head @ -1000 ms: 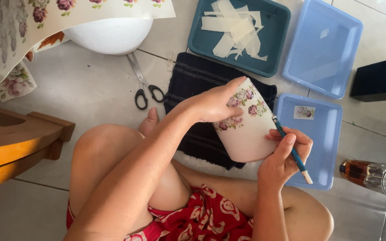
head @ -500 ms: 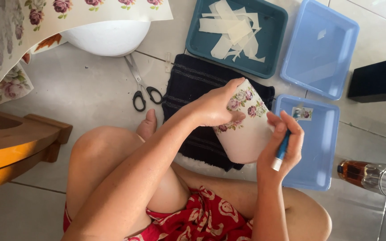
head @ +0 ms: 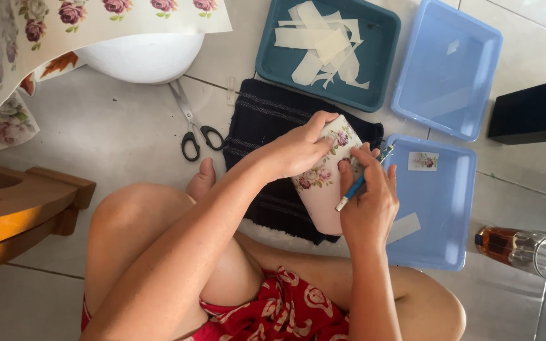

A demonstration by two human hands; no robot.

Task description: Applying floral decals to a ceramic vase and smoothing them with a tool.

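the left hand (head: pixel 298 150) wraps over the top of a pale cup (head: pixel 328 183) with rose decals, fingers curled around its side and holding it tilted above a dark towel (head: pixel 266 120) on the tiled floor (head: pixel 121 139). the right hand (head: pixel 368 202) is closed around a blue-handled tool (head: pixel 356 185) (a brush or a knife, too small to tell), thumb and fingers pinching its shaft, and its tip lies against the cup's wall near the rim. the two hands touch the cup from opposite sides, just beside each other.

right of the cup sits a light blue tray (head: pixel 437 246) holding a small rose cutout (head: pixel 423 161) and a clear slip. a second light blue tray (head: pixel 450 69) lies above it, and a teal tray (head: pixel 273 50) full of whitish strips (head: pixel 320 41) lies beyond the towel. scissors (head: pixel 194 129) rest on the floor left of the towel, near a white bowl (head: pixel 140 60) partly covered by a sheet of rose decals (head: pixel 96 19). a glass bottle (head: pixel 522 249) with amber liquid lies on its side at the right, and a wooden stool (head: pixel 14 208) stands at the left
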